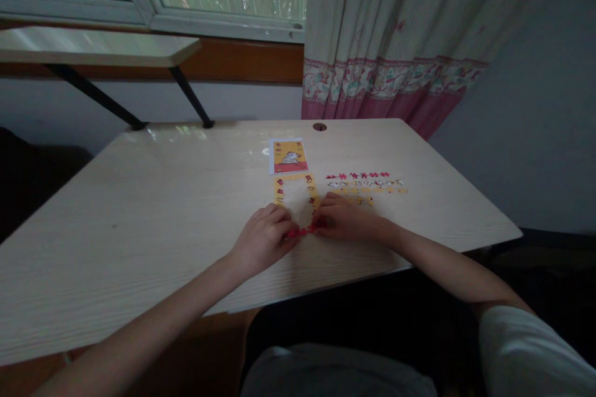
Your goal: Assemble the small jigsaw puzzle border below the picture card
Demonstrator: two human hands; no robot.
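A partly joined jigsaw puzzle frame point(278, 185) in yellow lies flat on the table, bare wood showing through its middle. Along its lower edge runs a short strip of red puzzle pieces point(302, 232). My left hand point(266, 237) is closed, its fingertips pinching the left end of that strip. At the other end, the bent fingers of my right hand point(347, 218) are closed on red pieces and partly hide them. Just beyond the frame sits a picture card point(289, 156) of a white animal on yellow and red.
Loose pieces lie in rows right of the frame: red pieces point(358, 175), white ones point(365, 184) and yellow ones point(388, 191). My right hand partly covers the nearest row. A raised shelf point(97, 49) stands at the back left, and a curtain point(372, 43) hangs behind the table point(139, 217).
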